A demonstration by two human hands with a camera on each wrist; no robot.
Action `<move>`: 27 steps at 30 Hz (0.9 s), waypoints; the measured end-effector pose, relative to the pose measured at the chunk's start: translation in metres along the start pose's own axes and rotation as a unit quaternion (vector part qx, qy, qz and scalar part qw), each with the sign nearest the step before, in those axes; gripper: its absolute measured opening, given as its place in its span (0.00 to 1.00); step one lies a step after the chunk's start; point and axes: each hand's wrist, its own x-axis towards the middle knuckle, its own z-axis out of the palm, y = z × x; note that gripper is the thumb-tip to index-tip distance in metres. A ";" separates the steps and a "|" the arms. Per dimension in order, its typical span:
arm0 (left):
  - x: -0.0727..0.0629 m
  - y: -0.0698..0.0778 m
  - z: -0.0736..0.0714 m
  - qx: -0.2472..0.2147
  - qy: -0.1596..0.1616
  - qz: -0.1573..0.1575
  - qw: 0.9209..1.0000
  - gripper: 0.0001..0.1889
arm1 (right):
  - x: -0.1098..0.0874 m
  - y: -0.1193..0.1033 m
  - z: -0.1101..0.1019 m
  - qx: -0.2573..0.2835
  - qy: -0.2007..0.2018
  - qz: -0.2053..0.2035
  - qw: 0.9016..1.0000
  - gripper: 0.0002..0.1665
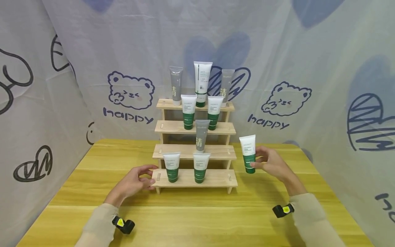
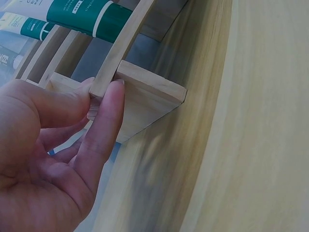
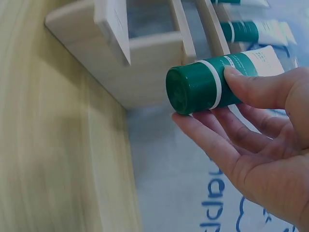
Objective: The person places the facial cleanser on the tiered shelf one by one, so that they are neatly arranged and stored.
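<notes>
My right hand (image 1: 271,162) holds a white and green squeeze tube (image 1: 248,154) cap down, just right of a stepped wooden display rack (image 1: 182,178). In the right wrist view the thumb lies on one side of the tube's green part (image 3: 231,89), with fingers on the other. The left hand (image 1: 137,180) pinches the left end of the rack's lowest shelf (image 2: 126,38) between thumb and fingertip. Two white and green tubes, a left one (image 1: 171,168) and a right one (image 1: 200,168), stand on that lowest shelf.
Higher up the rack stand a grey tube (image 1: 201,136), two more white and green tubes (image 1: 188,111), and a top row with a tall white tube (image 1: 202,82) between two grey ones. Behind the wooden table (image 1: 185,223) hangs a printed cloth (image 1: 129,51).
</notes>
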 end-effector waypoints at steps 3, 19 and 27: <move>-0.001 0.001 0.000 -0.001 -0.001 0.000 1.000 0.30 | 0.000 -0.005 0.010 0.009 -0.005 -0.011 1.000 0.27; -0.003 0.000 0.001 0.002 -0.002 -0.006 1.000 0.30 | 0.001 -0.026 0.068 0.061 0.019 -0.020 0.998 0.24; -0.001 0.001 0.001 0.007 0.001 -0.007 1.000 0.30 | -0.001 -0.028 0.080 0.075 0.016 -0.006 0.997 0.27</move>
